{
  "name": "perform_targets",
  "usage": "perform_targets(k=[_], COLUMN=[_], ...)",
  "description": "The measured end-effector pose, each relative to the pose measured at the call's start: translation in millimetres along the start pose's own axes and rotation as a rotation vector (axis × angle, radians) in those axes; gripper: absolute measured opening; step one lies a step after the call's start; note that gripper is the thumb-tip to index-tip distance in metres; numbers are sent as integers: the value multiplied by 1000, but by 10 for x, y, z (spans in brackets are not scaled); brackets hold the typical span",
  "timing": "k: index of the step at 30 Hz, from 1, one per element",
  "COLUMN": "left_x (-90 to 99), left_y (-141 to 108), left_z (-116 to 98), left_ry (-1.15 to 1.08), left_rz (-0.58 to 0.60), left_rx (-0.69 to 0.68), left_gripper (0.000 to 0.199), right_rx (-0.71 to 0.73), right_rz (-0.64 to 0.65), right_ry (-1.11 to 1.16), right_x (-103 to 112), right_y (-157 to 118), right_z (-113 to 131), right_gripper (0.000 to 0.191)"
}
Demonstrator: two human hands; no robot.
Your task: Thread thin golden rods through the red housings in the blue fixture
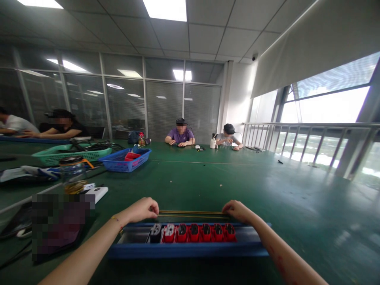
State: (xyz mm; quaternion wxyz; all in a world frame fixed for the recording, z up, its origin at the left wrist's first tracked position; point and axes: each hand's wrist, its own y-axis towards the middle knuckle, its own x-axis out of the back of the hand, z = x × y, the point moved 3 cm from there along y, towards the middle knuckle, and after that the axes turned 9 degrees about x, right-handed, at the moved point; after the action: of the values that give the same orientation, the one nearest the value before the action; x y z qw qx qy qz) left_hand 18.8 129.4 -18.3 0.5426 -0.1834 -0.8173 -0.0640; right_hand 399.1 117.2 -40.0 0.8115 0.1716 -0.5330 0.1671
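Observation:
My left hand is curled in a pinch at the left end of some long, thin yellow-brown sticks. Opposite it, my right hand has its fingers pinched at their right end. The sticks span the gap between the hands, level and side by side, just beyond a long blue tray. In the tray's metal-lined channel stands a row of several red pieces with dark tops. At the row's left end sit a black piece and a red one with a pale top.
To the left are a blue basket holding a red item, a green basket with cables, a glass jar and a white device. Two people sit across the green table; others sit at far left.

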Motion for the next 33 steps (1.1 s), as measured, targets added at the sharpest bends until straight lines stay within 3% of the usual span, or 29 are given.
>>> perform_targets(k=[5,11,21,29,33], left_x=[-77,-50,-98,68,145], left_y=[89,95,174,-37,-292], left_z=[17,-58,-72,-112,-306], left_ry=[76,202,269,54,-305], left_rz=[-60,-153,-99,-128,-97], left_rx=[30,2,19,27,20], left_gripper=[16,15,24,14,25], right_rx=[62,26,-5,28,25], right_rz=[62,88,144,-64,-277], right_ry=[-84,-259,-319,-70,326], right_x=[34,37,-43,67,213], right_y=[-7,88,257,-46,-272], right_z=[133,221,272,183,277], right_gripper=[29,24,27,17,17])
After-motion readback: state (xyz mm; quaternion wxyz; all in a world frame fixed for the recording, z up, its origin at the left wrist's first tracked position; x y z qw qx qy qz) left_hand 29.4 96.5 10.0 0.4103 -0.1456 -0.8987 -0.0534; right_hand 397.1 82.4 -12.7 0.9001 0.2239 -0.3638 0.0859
